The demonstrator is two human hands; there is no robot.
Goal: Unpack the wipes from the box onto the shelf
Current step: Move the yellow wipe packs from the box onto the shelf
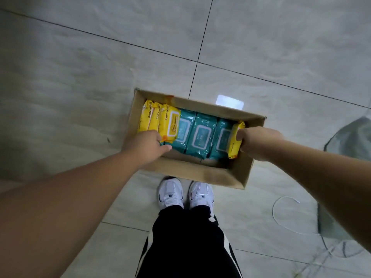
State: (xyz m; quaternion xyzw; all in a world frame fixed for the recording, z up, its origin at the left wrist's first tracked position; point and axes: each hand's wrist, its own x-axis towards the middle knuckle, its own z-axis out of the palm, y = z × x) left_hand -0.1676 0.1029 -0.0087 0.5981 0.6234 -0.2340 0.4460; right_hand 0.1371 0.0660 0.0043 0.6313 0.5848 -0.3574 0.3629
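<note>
An open cardboard box (192, 170) sits on the tiled floor in front of my feet. Inside stand three yellow baby-wipes packs (155, 118) at the left, three teal packs (200, 135) in the middle, and one yellow pack (233, 143) at the right end. My left hand (147, 145) reaches into the box's left side, fingers closed on the bottom edge of a yellow pack (170, 124). At the right end, my right hand (255, 140) grips the single yellow pack. No shelf is in view.
My white sneakers (185, 194) stand just behind the box. A thin white cable (280, 219) loops on the floor at the right, beside a grey metal stand base (353, 137). Open tiled floor lies to the left and beyond the box.
</note>
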